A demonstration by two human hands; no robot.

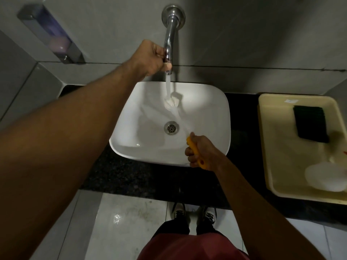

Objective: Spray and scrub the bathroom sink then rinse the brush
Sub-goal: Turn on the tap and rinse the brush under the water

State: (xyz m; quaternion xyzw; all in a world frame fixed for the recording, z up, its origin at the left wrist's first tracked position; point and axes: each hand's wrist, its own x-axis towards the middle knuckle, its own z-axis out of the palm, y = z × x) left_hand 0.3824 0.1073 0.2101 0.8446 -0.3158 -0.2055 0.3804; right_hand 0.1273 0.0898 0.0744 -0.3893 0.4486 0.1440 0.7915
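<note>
A white rectangular sink (210,117) sits on a black counter, its metal drain (171,127) in the middle. A chrome tap (170,38) juts from the grey wall, and water runs from its spout. My left hand (152,58) is closed around the tap's end. My right hand (201,152) grips the yellow handle of a brush (173,103) over the sink's front right. The brush's white head is held under the stream.
A cream tray (277,166) stands on the black counter (131,175) to the right, holding a dark scrub pad (309,123) and a blurred white bottle (324,176). A soap dispenser (54,36) hangs on the wall at upper left. My shoes show on the tiled floor below.
</note>
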